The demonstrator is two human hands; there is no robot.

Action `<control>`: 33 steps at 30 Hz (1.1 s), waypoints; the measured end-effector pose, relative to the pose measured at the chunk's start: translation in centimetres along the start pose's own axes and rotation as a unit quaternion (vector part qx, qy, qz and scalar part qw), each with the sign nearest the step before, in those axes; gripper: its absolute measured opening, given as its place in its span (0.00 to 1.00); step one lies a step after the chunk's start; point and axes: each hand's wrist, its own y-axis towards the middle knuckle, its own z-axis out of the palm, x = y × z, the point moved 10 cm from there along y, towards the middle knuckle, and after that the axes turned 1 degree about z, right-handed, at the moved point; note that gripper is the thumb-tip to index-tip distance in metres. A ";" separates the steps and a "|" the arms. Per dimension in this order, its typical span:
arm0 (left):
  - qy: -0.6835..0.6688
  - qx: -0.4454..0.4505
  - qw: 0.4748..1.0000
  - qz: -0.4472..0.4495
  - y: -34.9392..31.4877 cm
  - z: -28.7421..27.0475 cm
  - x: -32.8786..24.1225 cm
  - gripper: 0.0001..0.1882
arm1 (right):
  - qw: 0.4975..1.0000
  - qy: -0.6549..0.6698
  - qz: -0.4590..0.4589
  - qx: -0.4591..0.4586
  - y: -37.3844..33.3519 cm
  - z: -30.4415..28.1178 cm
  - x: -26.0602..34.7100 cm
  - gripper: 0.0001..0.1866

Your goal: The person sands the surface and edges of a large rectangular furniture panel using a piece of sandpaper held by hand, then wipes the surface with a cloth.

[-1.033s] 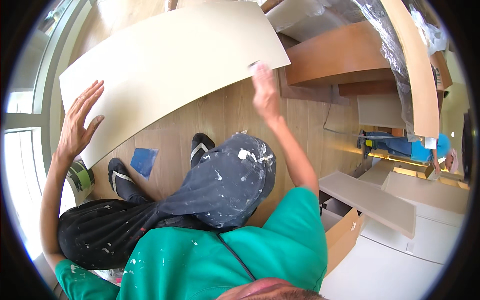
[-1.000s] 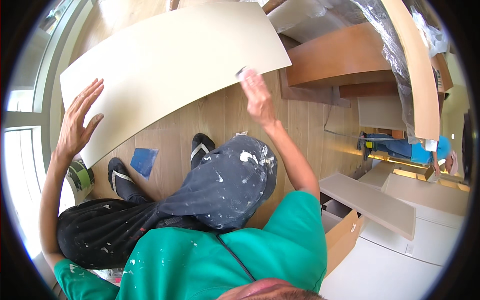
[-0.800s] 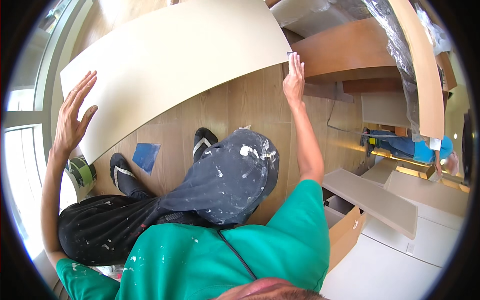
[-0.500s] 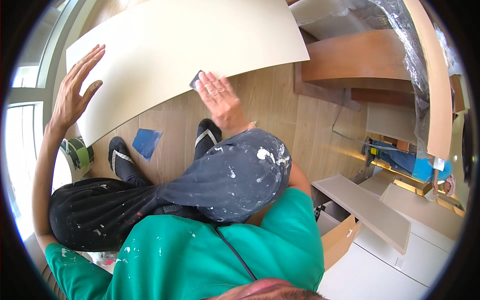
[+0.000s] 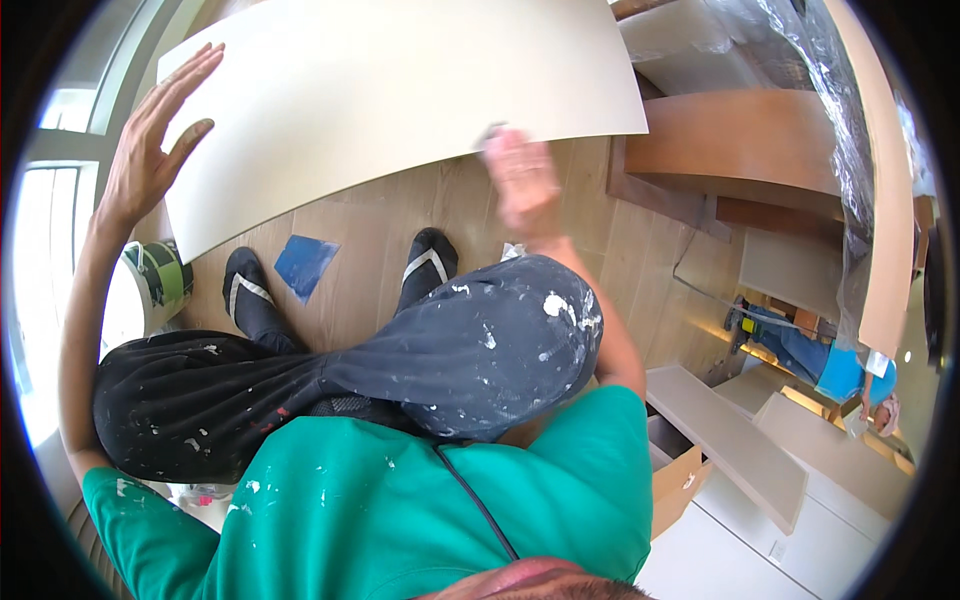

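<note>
A large cream panel [image 5: 400,90] fills the upper frame, its long axis running left to right. The left hand [image 5: 150,150] lies flat, fingers spread, on its left end. The blurred right hand [image 5: 520,180] presses a small grey pad on its lower edge. A blue square [image 5: 305,265] lies on the wooden floor [image 5: 640,250] lower left.

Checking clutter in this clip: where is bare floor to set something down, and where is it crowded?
Bare wood floor shows under the cream panel's lower edge, around the blue square and between the two feet. The right hand is blurred at that edge; the left hand lies flat on the panel's left end. Right side is crowded: wooden boards, white panels, a cardboard box.
</note>
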 end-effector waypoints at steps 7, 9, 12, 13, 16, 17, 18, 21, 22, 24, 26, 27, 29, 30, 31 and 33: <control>-0.029 -0.021 0.999 -0.025 0.4 0.1 0.6 0.30 | 0.991 0.128 0.016 -0.039 2.4 -0.8 5.7 0.25; -0.013 -0.013 1.000 0.007 0.5 0.0 -0.6 0.30 | 0.992 0.118 -0.035 -0.005 2.6 0.1 6.9 0.25; -0.030 -0.022 0.999 -0.013 0.6 0.0 0.5 0.30 | 0.997 -0.030 0.060 -0.034 -0.9 -1.8 -2.3 0.26; -0.038 -0.026 0.998 -0.031 0.0 -0.3 1.1 0.30 | 0.997 -0.012 0.068 -0.037 -0.7 -1.6 -2.2 0.26; -0.047 -0.018 0.998 -0.039 0.1 -0.2 0.8 0.29 | 0.995 0.067 0.050 -0.061 1.5 -1.9 2.7 0.24; -0.051 -0.016 0.998 -0.033 0.3 -0.1 0.4 0.29 | 0.989 0.136 0.013 -0.057 2.4 -1.4 6.2 0.23; -0.022 -0.009 1.000 0.001 0.5 -0.1 -0.7 0.29 | 0.990 0.134 -0.009 -0.037 2.4 -0.8 6.8 0.23; 0.001 -0.002 1.000 0.006 0.4 -0.4 -0.6 0.29 | 0.998 0.041 0.011 -0.044 0.3 -1.0 2.0 0.24; -0.020 -0.021 0.999 -0.015 0.0 -0.6 0.5 0.29 | 0.997 0.013 0.065 -0.036 -0.5 -2.0 -1.5 0.25; -0.020 -0.029 0.999 -0.037 -0.6 -0.6 1.6 0.29 | 0.992 0.013 0.113 -0.061 -1.8 -1.7 -3.9 0.24; -0.031 -0.030 0.998 -0.053 0.2 -0.2 1.1 0.30 | 0.991 0.053 0.102 -0.066 -0.1 -1.9 -0.1 0.23; -0.031 -0.011 0.999 -0.035 1.0 0.4 -0.2 0.30 | 0.990 0.089 0.075 -0.074 0.8 -1.4 2.9 0.23; -0.012 0.024 1.000 -0.012 1.5 0.3 -1.5 0.32 | 0.991 0.122 0.024 -0.043 1.7 -0.2 6.4 0.22; 0.003 0.030 1.000 -0.004 1.3 0.5 -1.6 0.31 | 0.994 0.095 0.010 -0.044 1.4 -0.6 5.1 0.22; -0.007 0.021 1.000 -0.008 0.8 0.5 -0.8 0.31 | 0.997 0.067 -0.005 -0.045 0.9 -1.4 2.5 0.22; -0.030 0.001 0.999 -0.018 -0.3 0.4 1.1 0.31 | 0.995 0.004 0.080 -0.057 -1.1 -2.0 -4.5 0.24</control>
